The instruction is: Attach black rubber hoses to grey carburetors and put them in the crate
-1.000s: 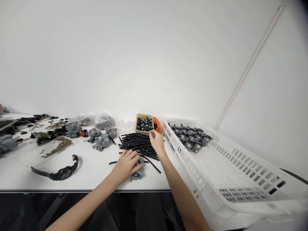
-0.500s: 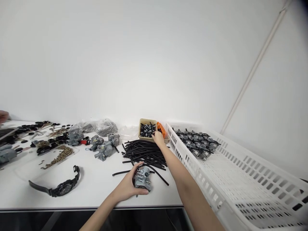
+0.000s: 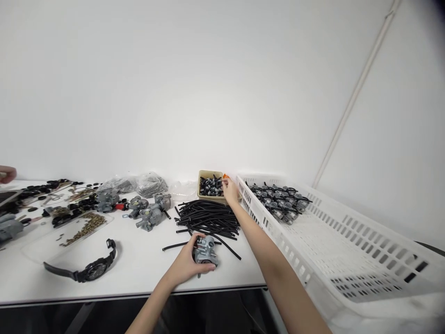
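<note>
Shifted since prev. frame: R hand, off the near-right corner of the tan tray & now hiding most of the orange basket. L hand went from palm-over in the oldest frame to a side grip, approx. same since. For the work, we read it as R busy at the small-parts bins while L keeps the part steady.

R fingers: tips bunched close, pointing fwd at the tray's right edge; we can't tell if anything's pinched. L thumb is below, L fingers curled over the top/far side, clamping the carburetor btwn them. Carb sits near the table's front edge; whether it bears on the tabletop, we can't say.

Farther out: R wrist approx. straight, forearm running diag. up from bottom right, alongside the white crate; L forearm shorter, rising from bottom ctr, bent in toward the carb. Btwn hands: pile of black rubber hoses. Crate has hosed carbs grouped at the far end. L side: wristwatch, brass fittings, more carburetors. Co-worker's hand at far-left edge, well apart.
</note>
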The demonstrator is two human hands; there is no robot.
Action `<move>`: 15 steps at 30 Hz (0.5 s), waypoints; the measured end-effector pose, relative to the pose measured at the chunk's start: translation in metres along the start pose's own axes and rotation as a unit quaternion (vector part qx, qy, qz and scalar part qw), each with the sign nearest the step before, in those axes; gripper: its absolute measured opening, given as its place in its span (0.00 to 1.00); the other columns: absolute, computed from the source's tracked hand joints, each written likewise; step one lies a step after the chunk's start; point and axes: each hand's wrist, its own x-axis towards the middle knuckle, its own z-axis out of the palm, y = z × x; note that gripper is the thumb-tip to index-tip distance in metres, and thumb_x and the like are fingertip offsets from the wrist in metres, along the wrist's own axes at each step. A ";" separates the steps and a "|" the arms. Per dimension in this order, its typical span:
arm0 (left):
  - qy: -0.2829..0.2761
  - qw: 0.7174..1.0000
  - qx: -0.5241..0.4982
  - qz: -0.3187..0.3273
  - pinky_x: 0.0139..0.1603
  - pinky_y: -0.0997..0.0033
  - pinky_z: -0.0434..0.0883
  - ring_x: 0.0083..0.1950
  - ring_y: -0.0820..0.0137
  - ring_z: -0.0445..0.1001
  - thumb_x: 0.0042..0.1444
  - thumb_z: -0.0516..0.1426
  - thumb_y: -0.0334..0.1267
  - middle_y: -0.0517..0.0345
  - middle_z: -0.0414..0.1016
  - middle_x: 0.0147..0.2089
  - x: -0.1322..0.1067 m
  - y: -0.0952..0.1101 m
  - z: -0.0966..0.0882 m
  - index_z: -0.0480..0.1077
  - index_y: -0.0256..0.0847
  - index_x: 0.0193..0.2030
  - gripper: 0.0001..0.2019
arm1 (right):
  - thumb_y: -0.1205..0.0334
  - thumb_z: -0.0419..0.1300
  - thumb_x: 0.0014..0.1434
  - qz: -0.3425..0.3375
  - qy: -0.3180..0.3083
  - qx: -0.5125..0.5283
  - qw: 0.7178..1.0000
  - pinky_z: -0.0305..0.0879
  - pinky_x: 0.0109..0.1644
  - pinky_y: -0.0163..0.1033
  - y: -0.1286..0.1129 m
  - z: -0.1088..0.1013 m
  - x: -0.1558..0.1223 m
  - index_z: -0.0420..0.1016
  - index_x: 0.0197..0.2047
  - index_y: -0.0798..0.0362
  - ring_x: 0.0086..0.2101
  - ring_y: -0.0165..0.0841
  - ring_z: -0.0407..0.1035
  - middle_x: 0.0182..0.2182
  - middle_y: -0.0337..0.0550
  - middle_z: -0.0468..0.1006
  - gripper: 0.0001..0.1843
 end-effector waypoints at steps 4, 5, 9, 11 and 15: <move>0.002 1.000 0.017 0.014 0.51 0.62 0.66 0.47 0.62 0.71 0.41 0.67 0.46 0.52 0.72 0.48 -0.001 0.001 0.000 0.58 0.44 0.52 0.33 | 0.61 0.47 0.62 0.015 0.045 0.081 0.996 0.71 0.42 0.40 -0.007 -0.014 -0.025 0.70 0.47 0.59 0.35 0.35 0.76 0.41 0.51 0.78 0.16; 0.001 1.000 0.019 0.016 0.51 0.62 0.66 0.47 0.62 0.71 0.41 0.67 0.46 0.52 0.72 0.48 -0.001 0.000 0.000 0.58 0.43 0.52 0.33 | 0.60 0.48 0.62 0.017 0.051 0.111 0.992 0.72 0.40 0.40 -0.010 -0.018 -0.038 0.70 0.47 0.59 0.33 0.34 0.76 0.40 0.51 0.78 0.16; 0.006 0.999 0.035 0.036 0.53 0.62 0.65 0.48 0.62 0.72 0.41 0.66 0.47 0.52 0.72 0.49 -0.001 -0.001 0.000 0.58 0.43 0.52 0.33 | 0.57 0.57 0.57 0.002 0.037 0.309 0.950 0.73 0.39 0.40 -0.023 -0.034 -0.110 0.72 0.43 0.56 0.31 0.34 0.76 0.36 0.47 0.78 0.13; 0.010 0.998 0.042 0.042 0.53 0.61 0.65 0.48 0.62 0.72 0.42 0.66 0.47 0.52 0.73 0.49 -0.002 -0.001 0.000 0.59 0.43 0.52 0.32 | 0.56 0.59 0.56 0.007 0.016 0.342 0.940 0.72 0.37 0.38 -0.027 -0.043 -0.147 0.73 0.41 0.54 0.30 0.33 0.75 0.33 0.44 0.77 0.12; 0.025 0.996 0.068 0.048 0.54 0.59 0.65 0.50 0.60 0.72 0.43 0.65 0.48 0.51 0.72 0.51 -0.003 -0.001 0.002 0.59 0.44 0.53 0.32 | 0.56 0.61 0.55 0.033 -0.002 0.359 0.933 0.72 0.37 0.37 -0.032 -0.057 -0.193 0.73 0.40 0.53 0.30 0.32 0.74 0.30 0.41 0.76 0.11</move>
